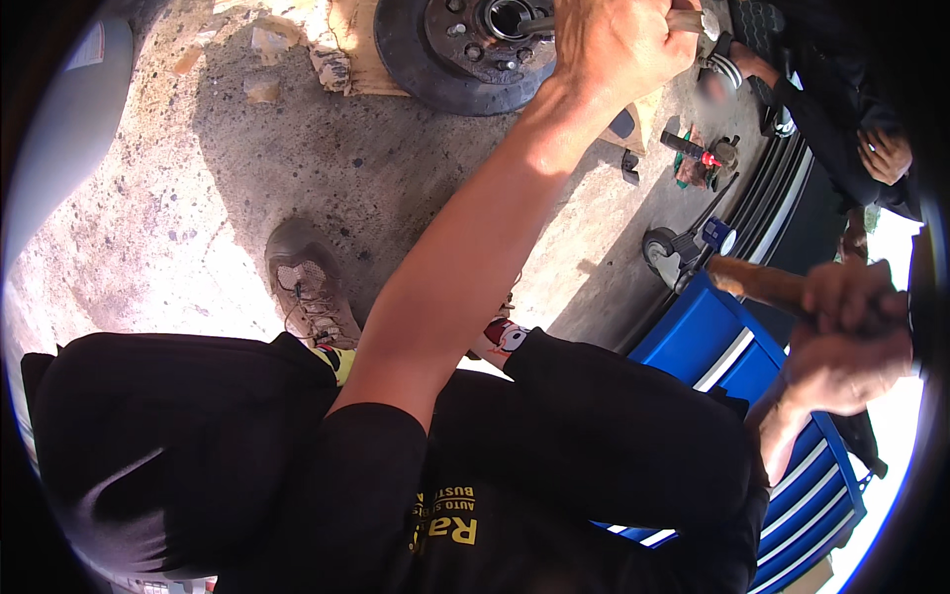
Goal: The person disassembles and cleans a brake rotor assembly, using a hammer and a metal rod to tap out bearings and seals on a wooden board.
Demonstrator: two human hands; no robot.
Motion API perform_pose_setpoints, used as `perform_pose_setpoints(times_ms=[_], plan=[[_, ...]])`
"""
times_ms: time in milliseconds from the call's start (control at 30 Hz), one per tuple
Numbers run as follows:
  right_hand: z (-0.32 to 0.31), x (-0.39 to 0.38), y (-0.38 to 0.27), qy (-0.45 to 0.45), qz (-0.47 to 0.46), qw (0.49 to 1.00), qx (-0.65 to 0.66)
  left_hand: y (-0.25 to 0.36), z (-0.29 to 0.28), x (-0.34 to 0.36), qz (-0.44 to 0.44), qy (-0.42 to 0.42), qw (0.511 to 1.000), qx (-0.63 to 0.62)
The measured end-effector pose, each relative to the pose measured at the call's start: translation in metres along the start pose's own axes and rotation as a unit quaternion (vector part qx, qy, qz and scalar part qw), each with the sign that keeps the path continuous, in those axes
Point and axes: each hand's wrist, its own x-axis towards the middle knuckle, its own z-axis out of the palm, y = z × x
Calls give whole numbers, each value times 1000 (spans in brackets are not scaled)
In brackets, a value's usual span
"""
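Note:
My left hand is closed around a metal bar-like tool, whose left end lies at the central bore of a dark disc with a studded hub. The disc rests on cardboard. At the right, my right hand is blurred by motion, closed on the wooden handle of a tool, apparently a hammer, raised away from the disc. The handle's far end is hard to make out.
A co-worker's dark sleeve and hand are at upper right, near small tools on the concrete floor. A blue slatted tool cabinet with a caster stands right. A pale curved object is left.

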Motion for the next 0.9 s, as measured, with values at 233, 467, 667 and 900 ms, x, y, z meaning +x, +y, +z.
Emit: perform_pose_setpoints(times_ms=[233, 467, 667, 900], plan=[[9, -19, -9, -13, 62, 998, 24, 3, -5, 1, -4, -33, 999, 5], [15, -32, -2, -38, 38, 998, 45, -11, -12, 13, 67, 10, 997, 38], [20, -31, -2, -51, 6, 999, 14, -12, -11, 14, 93, 40, 994, 41], [41, -14, 7, -129, 13, 991, -45, -14, -18, 17, 73, 38, 993, 82]])
